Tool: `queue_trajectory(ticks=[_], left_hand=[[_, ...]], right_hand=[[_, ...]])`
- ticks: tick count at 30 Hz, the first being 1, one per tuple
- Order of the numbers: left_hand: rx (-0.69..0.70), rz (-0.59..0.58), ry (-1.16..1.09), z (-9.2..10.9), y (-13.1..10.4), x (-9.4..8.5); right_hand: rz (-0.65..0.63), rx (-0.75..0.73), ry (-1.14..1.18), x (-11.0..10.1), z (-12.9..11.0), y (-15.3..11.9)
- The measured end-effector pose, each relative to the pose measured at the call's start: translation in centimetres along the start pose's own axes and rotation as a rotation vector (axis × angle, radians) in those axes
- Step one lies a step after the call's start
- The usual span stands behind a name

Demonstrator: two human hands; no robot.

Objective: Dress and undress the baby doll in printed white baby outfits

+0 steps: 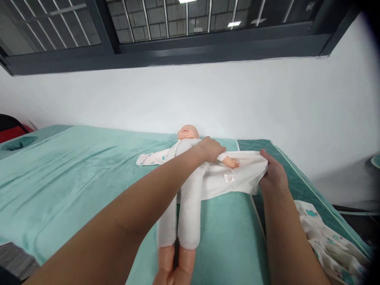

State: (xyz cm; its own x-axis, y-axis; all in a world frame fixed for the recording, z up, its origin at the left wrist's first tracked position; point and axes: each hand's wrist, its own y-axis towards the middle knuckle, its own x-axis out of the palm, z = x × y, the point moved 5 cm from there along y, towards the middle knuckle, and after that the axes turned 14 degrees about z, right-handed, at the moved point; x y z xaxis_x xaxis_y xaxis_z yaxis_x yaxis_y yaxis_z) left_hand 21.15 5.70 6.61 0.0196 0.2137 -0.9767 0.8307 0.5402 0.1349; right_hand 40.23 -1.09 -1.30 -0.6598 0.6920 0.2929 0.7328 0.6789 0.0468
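Observation:
A baby doll (190, 213) with a white cloth body lies on its back, its head toward the wall. One of its arms, on the left, is inside a patterned sleeve (154, 157). My left hand (211, 149) is closed around the doll's other arm, above the small bare doll hand (230, 162). A white garment (225, 184) lies spread out beneath that arm, inner side up with a small label. Its outer edge is pinched in my right hand (274, 174), which pulls the cloth out to the right.
A green sheet (74, 178) covers the bed. Patterned cloth (329, 237) lies crumpled at the lower right. Behind the bed stands a white wall (133, 95) under a barred window (178, 19). A red and black item (12, 130) sits at the far left.

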Motion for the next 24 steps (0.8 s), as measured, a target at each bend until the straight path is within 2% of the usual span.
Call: queue_trajectory(ticks=[4,8,11,15,19,21,24], left_hand=[[-0.028,-0.033,0.091,0.6,-0.1,-0.2],[-0.063,-0.009,0.126,1.1,0.1,0.2],[-0.162,0.048,0.087,0.8,0.5,0.5],[-0.225,0.096,-0.092,0.2,0.4,-0.2],[-0.134,-0.04,-0.399,0.1,-0.2,-1.6],[-0.119,-0.066,-0.477,-0.4,-0.6,-2.3],[-0.217,0.066,-0.498,-2.3,-1.1,-3.0]], right_hand=[[0.001,0.193,0.145,0.5,-0.6,-0.7],[-0.151,0.1,0.152,3.0,-2.4,-3.6],[-0.279,0.038,0.108,5.2,-3.0,-6.8],[-0.445,0.046,0.097,6.8,-3.1,-10.0],[-0.59,-0.004,0.047,7.1,-3.2,-11.1],[-0.641,-0.013,0.044,7.2,-3.1,-11.4],[-0.715,0.024,0.12,7.5,-3.1,-11.9]])
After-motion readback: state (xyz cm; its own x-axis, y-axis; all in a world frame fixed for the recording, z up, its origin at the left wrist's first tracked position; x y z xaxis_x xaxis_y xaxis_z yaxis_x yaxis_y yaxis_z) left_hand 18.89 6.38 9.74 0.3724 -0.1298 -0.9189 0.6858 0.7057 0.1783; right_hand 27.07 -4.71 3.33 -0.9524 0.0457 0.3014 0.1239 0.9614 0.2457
